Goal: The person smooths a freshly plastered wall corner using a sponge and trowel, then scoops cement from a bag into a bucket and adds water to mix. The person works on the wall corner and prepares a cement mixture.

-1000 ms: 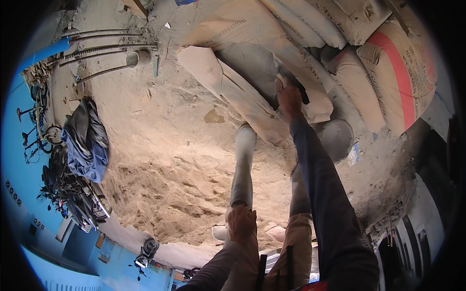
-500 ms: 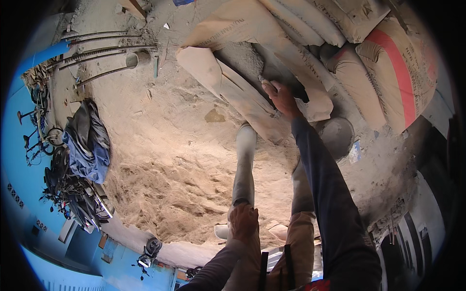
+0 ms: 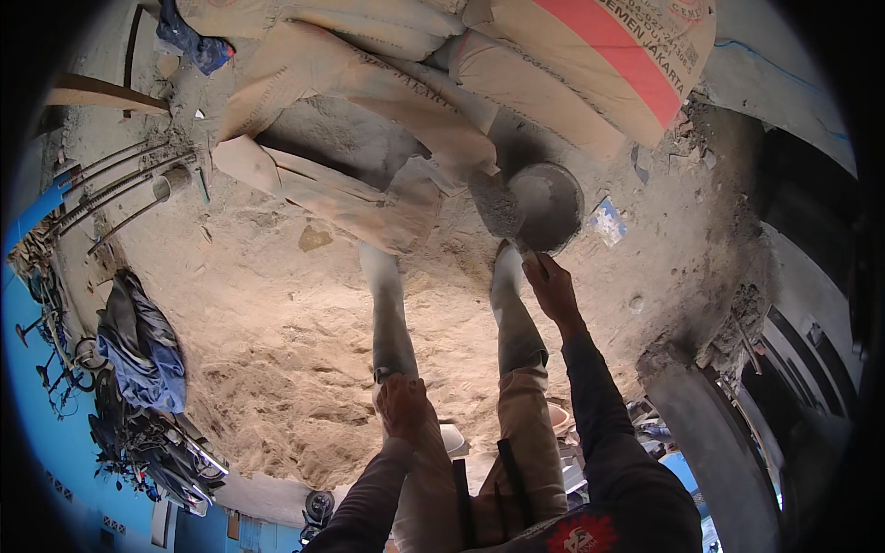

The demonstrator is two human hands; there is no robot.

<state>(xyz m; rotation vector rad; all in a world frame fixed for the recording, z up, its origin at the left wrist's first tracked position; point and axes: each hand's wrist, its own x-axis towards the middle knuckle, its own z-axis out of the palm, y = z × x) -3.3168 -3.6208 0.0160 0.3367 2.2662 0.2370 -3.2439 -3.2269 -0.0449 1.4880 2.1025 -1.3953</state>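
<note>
My right hand (image 3: 553, 288) grips the handle of a trowel (image 3: 525, 247), whose grey, powder-loaded blade (image 3: 493, 205) is at the left side of a round dark bucket (image 3: 558, 205). Just left of it lies a torn-open brown paper sack (image 3: 327, 198) with grey powder in its hollow. My left hand (image 3: 403, 401) rests on my left knee with its fingers bent round it. My legs, in dusty boots (image 3: 387, 304), stand on sandy ground below the sack and bucket.
More paper sacks (image 3: 544, 92) are piled beyond the open one. At the left lie metal rods (image 3: 111, 189), a blue-and-dark heap of cloth (image 3: 138, 341), bicycles and motorbikes (image 3: 157, 442) along a blue wall. A grey column (image 3: 701, 433) stands at the lower right.
My right hand has come out of the open sack to beside the bucket, bringing the trowel with powder on it. The view has turned, shifting the sacks up and left. My left hand remains on my knee.
</note>
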